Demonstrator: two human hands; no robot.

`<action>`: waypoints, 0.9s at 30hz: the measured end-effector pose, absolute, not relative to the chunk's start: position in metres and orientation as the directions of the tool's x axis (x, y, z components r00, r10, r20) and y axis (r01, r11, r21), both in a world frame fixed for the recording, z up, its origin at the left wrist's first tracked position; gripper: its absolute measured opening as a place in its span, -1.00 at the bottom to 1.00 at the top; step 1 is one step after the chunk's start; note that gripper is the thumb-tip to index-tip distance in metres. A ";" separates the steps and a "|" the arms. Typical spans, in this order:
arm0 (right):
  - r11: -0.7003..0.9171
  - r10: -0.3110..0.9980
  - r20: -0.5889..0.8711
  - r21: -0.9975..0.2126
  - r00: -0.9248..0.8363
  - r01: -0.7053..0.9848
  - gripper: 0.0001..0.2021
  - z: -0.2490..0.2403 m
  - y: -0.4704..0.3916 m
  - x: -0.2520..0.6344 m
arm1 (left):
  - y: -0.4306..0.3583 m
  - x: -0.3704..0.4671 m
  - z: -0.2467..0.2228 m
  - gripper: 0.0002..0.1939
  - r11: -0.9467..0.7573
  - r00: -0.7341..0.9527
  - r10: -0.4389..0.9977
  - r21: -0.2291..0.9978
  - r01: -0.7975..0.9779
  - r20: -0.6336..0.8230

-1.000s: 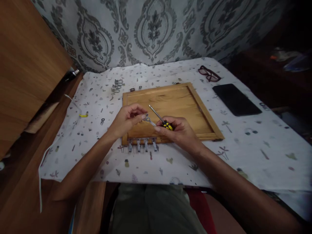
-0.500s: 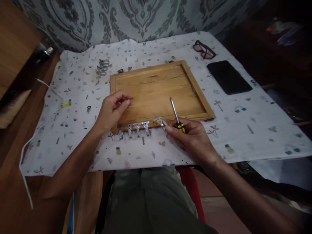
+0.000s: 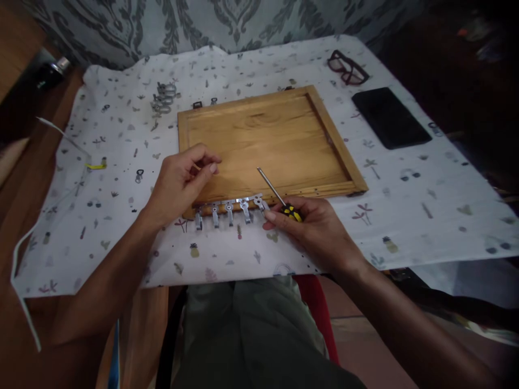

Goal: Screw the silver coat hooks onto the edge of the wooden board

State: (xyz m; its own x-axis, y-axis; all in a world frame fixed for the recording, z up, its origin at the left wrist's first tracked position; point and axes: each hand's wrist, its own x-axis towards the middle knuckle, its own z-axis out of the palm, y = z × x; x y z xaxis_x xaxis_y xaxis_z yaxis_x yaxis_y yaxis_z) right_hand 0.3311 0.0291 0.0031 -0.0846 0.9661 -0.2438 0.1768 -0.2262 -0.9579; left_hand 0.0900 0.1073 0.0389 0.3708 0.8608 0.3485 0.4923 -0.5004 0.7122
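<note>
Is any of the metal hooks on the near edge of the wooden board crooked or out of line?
Yes. Of the five metal hooks, the rightmost hook lies tilted by the right hand, which holds the screwdriver. The other four hang straight down.

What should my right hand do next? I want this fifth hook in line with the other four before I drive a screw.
Probably nudge the fifth hook square against the wooden board edge. It sits at the end of the row of hooks and looks slightly tilted. The right hand holds it while gripping the screwdriver, whose tip points away from it; the left hand rests on the board.
</note>
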 end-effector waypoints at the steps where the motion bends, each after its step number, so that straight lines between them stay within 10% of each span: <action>1: -0.225 0.965 -0.245 -0.957 -0.095 0.184 -0.65 0.004 0.029 0.331 | 0.107 0.090 0.040 -0.85 -0.511 0.384 0.854 0.703 0.496 0.350; 15: -0.248 0.954 -0.276 -0.946 -0.117 0.208 -0.61 0.009 0.031 0.329 | 0.073 0.118 0.047 -0.45 -0.761 0.721 0.646 0.282 0.583 0.250; 27: -0.273 0.943 -0.300 -0.945 -0.144 0.181 -0.62 0.009 0.032 0.330 | 0.069 0.124 0.042 -0.30 -0.759 0.729 0.649 0.237 0.606 0.217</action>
State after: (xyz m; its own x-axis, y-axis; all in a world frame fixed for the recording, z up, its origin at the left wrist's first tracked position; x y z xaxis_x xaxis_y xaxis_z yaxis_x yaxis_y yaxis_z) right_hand 0.3299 0.0315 0.0087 -0.1438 0.9430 -0.3000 0.1810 -0.2729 -0.9448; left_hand 0.1241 0.0695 0.0418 0.7287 0.6494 0.2173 0.6061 -0.7593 0.2367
